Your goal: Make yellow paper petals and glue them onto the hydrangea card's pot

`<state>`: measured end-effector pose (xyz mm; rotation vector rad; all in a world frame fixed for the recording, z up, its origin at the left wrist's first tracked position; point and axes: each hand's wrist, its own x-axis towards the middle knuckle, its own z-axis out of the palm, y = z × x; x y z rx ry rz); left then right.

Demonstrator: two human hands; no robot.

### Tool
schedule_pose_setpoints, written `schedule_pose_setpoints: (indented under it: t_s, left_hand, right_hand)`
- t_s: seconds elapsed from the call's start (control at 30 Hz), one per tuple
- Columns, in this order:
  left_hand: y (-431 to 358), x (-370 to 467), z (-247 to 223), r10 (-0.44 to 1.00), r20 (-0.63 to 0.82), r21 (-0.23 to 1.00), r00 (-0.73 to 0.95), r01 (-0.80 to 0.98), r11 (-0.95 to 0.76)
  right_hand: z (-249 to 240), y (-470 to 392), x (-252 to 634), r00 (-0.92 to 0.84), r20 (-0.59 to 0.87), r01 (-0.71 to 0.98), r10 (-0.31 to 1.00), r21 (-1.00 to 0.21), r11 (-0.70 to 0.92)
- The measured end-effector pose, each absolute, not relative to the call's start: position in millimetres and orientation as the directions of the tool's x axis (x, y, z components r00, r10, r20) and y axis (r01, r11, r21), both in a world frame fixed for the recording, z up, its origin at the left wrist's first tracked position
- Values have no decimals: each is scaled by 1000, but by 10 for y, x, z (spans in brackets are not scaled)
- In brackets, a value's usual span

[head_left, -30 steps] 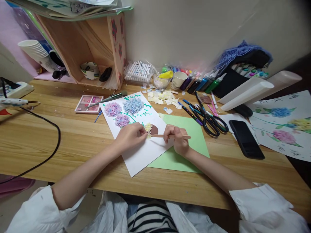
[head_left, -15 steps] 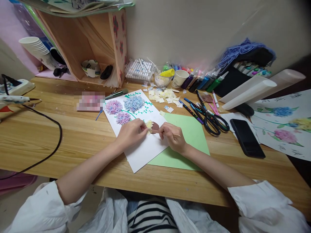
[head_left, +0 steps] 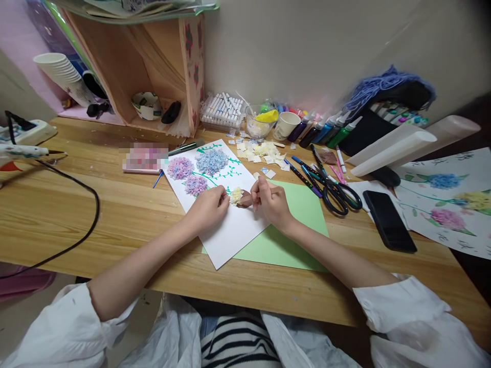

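A white sheet (head_left: 233,240) lies askew on the wooden table, bearing pink, purple and blue paper-petal flowers (head_left: 211,162) with green stems. Near its right edge is a brown oval patch (head_left: 244,199), its left part covered by pale yellow paper petals (head_left: 236,196). My left hand (head_left: 212,208) rests on the sheet left of those petals, fingers pinched; what they hold, if anything, is hidden. Just right of the patch, my right hand (head_left: 271,203) is closed in a pinch on a thin wooden stick, now mostly hidden by the fingers.
Under the sheet lies green paper (head_left: 295,240). Loose yellow paper pieces (head_left: 263,152) are scattered behind it. Black-handled scissors (head_left: 337,198), pens and a phone (head_left: 389,220) lie to the right. A glue gun (head_left: 26,151) and its black cable occupy the left side.
My right hand has lifted and drawn back slightly from the yellow petals, and its stick no longer spans the brown patch. My left hand has shifted a little left, off the petals.
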<state>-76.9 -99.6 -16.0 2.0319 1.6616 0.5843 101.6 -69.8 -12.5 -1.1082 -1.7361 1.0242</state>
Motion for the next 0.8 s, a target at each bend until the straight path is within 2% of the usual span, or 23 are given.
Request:
schedule_pose_setpoints:
  t_s: [0.07,0.2,0.5,0.7,0.8]
  left_hand:
    - [-998,-767,-161,982,39,584,184,793,-172]
    - [-997,-764,-158,982,39,586,186,791,-174]
    - [-995,-763,-143,979,50,589,199,785,-190]
    - [-993,-775,-155,977,62,606,205,770,-200]
    - [-987,-780,-160,978,57,619,203,761,-194]
  right_hand:
    - [-77,-672,1002,-296,167,239,940,-940,242]
    - [-8,-674,1020,-311,212,208,926,-936,284]
    - [-54,-701,998,-380,259,332,888,-858,392]
    - [5,-647,866,-281,187,338,941,-899,279]
    - [67,-674,850,-318,168,327,933,-904,274]
